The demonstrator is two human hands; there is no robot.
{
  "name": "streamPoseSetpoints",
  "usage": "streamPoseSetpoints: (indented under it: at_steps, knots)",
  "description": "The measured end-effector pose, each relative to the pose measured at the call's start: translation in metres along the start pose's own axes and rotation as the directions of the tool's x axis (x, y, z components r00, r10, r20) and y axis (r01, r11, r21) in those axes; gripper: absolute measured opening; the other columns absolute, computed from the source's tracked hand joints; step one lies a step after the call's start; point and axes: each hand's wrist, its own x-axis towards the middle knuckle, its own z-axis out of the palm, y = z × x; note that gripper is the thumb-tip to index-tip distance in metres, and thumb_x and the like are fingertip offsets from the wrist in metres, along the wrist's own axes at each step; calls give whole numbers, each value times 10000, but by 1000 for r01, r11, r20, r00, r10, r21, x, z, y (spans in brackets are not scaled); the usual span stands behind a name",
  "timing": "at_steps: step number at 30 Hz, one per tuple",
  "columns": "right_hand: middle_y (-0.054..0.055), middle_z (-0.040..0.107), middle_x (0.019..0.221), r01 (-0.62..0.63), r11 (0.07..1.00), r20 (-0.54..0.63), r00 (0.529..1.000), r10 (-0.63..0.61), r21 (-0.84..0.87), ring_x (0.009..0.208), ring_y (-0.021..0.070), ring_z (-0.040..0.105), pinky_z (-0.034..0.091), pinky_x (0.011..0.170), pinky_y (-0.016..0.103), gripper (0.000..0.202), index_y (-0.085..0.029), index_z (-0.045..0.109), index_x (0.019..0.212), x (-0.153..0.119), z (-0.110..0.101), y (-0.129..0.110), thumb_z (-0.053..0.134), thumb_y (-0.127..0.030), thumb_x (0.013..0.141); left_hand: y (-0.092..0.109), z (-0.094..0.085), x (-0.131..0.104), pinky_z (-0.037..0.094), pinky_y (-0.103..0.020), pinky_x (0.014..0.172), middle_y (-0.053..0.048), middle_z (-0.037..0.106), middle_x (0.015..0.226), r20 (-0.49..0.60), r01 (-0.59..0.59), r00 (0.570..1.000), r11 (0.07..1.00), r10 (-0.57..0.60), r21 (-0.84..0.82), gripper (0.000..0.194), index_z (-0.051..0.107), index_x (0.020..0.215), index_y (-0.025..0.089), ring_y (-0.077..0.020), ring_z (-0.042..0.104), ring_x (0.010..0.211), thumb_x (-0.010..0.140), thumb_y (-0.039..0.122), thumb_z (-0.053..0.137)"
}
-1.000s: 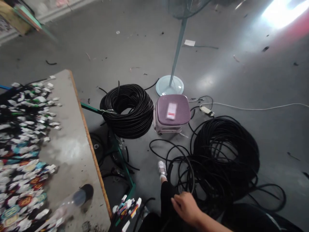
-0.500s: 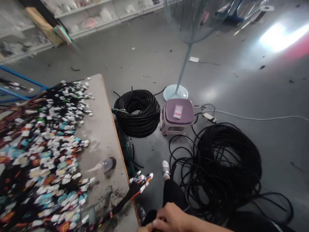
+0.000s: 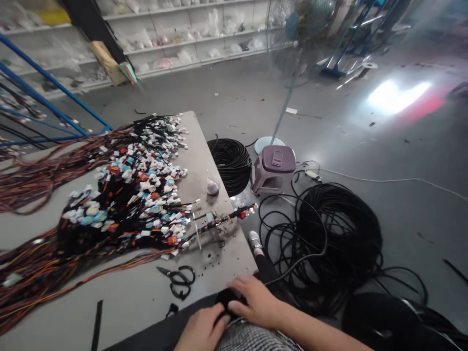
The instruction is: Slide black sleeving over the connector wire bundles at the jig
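At the table's near edge, above my lap, my left hand (image 3: 204,326) and my right hand (image 3: 258,302) are close together with fingers bent. Between them is something black (image 3: 224,297), mostly covered by the fingers; I cannot make out its kind. Black-handled scissors (image 3: 180,280) lie on the table just beyond my left hand. Farther off, a taped wire harness (image 3: 215,223) reaches across the table, its connector end jutting past the right edge. Many more harnesses with white connectors (image 3: 146,185) are heaped to the left.
A small bottle (image 3: 212,188) stands on the table (image 3: 135,292), and a black strip (image 3: 97,321) lies near its front. Beyond the right edge are black tubing coils (image 3: 340,234), a purple-topped stool (image 3: 278,158) and a standing fan (image 3: 285,109). Shelves (image 3: 197,41) line the back.
My view has swung left and up, showing more table and shelving. My left hand, earlier mostly cut off at the bottom, is now in view beside my right hand.
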Motion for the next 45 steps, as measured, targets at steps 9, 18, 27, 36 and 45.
streamPoseSetpoints:
  at_steps: [9, 18, 27, 36, 45]
  knots:
    - [44, 693, 780, -228, 973, -39, 973, 227, -41, 746, 175, 638, 395, 687, 243, 366, -181, 747, 828, -49, -3, 12, 505, -424, 956, -64, -25, -47, 436, -260, 788, -18, 682, 907, 76, 30, 997, 998, -25, -61, 519, 684, 893, 202, -203, 568, 862, 865, 647, 419]
    - [31, 718, 1015, 21, 937, 49, 998, -41, 350, 932, 193, 665, 466, 840, 232, 283, -210, 755, 1069, -20, 13, -14, 613, -345, 864, -30, -40, -26, 441, -265, 798, -26, 682, 941, 151, -23, 987, 989, 46, -149, 469, 685, 937, 197, -202, 566, 891, 875, 599, 451]
    - [21, 698, 1107, 117, 912, 42, 989, -145, 394, 1028, 194, 648, 461, 925, 247, 333, -241, 707, 1193, 5, 15, -46, 580, -285, 888, -38, -46, -16, 417, -263, 760, -38, 653, 889, 110, -116, 982, 948, 154, -296, 520, 678, 941, 154, -184, 538, 834, 866, 634, 495]
    - [40, 716, 1015, 90, 951, -146, 988, -49, 296, 924, 203, 664, 490, 848, 268, 273, -215, 742, 1084, 21, 66, -81, 594, -334, 888, -72, -75, -24, 450, -278, 793, -53, 702, 938, 39, -268, 957, 925, 288, -269, 359, 722, 987, 168, -204, 595, 888, 875, 462, 549]
    - [79, 674, 1157, -547, 837, -578, 693, 431, -32, 1102, 304, 606, 489, 880, 369, 295, -209, 726, 1130, 66, -18, 6, 576, -338, 911, -76, -136, 114, 425, -380, 1008, -114, 689, 1073, -455, -443, 782, 894, 425, 72, 331, 698, 999, 153, -232, 594, 1065, 905, 305, 419]
